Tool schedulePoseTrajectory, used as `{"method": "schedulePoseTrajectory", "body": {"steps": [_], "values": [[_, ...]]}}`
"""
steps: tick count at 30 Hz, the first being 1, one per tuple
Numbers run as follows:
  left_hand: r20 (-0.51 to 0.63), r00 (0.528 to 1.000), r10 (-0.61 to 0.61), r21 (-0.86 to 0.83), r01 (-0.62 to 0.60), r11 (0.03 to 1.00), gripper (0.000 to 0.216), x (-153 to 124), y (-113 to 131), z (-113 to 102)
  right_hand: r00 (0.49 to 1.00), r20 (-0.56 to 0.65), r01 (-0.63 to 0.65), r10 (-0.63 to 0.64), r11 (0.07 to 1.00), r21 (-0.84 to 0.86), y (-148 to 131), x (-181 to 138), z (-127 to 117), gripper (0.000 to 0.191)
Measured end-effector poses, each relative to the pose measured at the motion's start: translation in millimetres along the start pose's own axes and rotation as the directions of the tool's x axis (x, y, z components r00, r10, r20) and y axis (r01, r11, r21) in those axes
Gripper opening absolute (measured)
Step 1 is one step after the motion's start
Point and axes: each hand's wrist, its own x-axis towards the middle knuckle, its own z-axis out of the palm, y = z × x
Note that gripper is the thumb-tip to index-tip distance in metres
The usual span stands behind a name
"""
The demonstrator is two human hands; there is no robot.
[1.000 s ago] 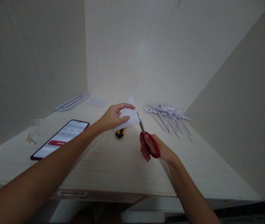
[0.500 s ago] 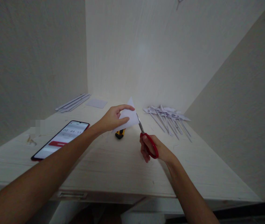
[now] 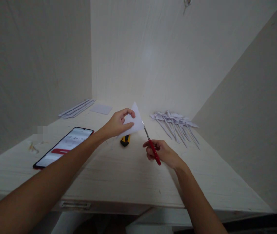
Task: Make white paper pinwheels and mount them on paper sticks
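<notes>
Between left hand and right hand, a yellow cutter obstructs; nearer table lies free.

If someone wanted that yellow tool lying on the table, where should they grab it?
Probably by the near black end of the yellow tool, pinched across its sides from the person's side of the table. That end points toward the person and is visible, while the far end appears hidden behind the white paper held by the left hand.
</notes>
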Motion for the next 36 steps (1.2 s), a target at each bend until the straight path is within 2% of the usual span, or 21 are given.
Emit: {"method": "schedulePoseTrajectory", "body": {"steps": [5,7,8,9,12,14,16,18,20,22,25,29,33,36], "values": [[-0.006,1.000,0.016,0.087,-0.015,0.996,0.019,0.3,-2.1,-1.4,0.965,-0.259,0.023,-0.037,0.998,-0.056,2.2,6.4,-4.4,0.023],[0.015,1.000,0.009,0.068,-0.010,0.998,0.020,0.1,-4.7,-1.8,0.907,-0.402,0.076,-0.122,0.989,-0.128,4.1,9.3,-5.4,0.023],[0.024,1.000,0.001,0.049,-0.002,0.999,0.020,0.1,-6.0,-1.9,0.844,-0.504,0.113,-0.184,0.979,-0.170,4.6,10.5,-5.7,0.023],[0.031,0.999,-0.007,0.026,0.006,1.000,0.020,0.1,-7.4,-2.0,0.758,-0.604,0.145,-0.246,0.966,-0.212,4.6,11.2,-6.2,0.025],[0.034,0.999,0.008,-0.040,-0.007,0.999,0.023,1.4,-12.2,-2.0,0.467,-0.809,0.180,-0.356,0.934,-0.307,3.0,11.5,-10.2,0.026],[0.026,0.998,0.054,-0.050,-0.053,0.997,0.024,2.7,-15.6,-2.0,0.359,-0.845,0.183,-0.397,0.917,-0.353,2.7,10.7,-15.7,0.026],[0.026,0.996,0.089,-0.051,-0.088,0.995,0.023,3.8,-17.8,-1.8,0.310,-0.843,0.180,-0.439,0.898,-0.401,4.4,9.7,-21.8,0.026],[0.036,0.994,0.102,-0.054,-0.100,0.993,0.023,4.0,-17.7,-1.4,0.332,-0.816,0.152,-0.472,0.881,-0.448,7.3,9.0,-25.9,0.025],[0.046,0.994,0.097,-0.030,-0.096,0.995,0.021,3.2,-15.6,-0.7,0.393,-0.781,0.104,-0.486,0.867,-0.488,9.1,8.6,-26.1,0.024],[0.053,0.995,0.086,0.001,-0.086,0.996,0.021,1.9,-13.3,0.0,0.470,-0.747,0.088,-0.470,0.867,-0.491,8.4,8.7,-22.2,0.027],[0.070,0.995,0.067,0.000,-0.067,0.998,0.025,0.4,-12.0,0.3,0.605,-0.703,0.118,-0.374,0.915,-0.385,3.9,9.5,-12.7,0.036],[0.056,0.991,0.125,0.056,-0.128,0.990,0.025,-0.6,-12.5,-0.9,0.773,-0.583,0.133,-0.251,0.962,-0.237,1.3,8.1,-3.8,0.040],[0.086,0.987,0.133,0.052,-0.138,0.989,0.026,-1.1,-10.5,-1.0,0.928,-0.323,0.172,-0.187,0.982,-0.075,2.9,1.7,-1.6,0.061],[0.094,0.989,0.116,0.013,-0.118,0.993,0.027,-1.4,-7.4,0.0,0.978,-0.041,0.204,-0.202,0.977,0.059,1.0,-4.2,-0.1,0.057]]}}
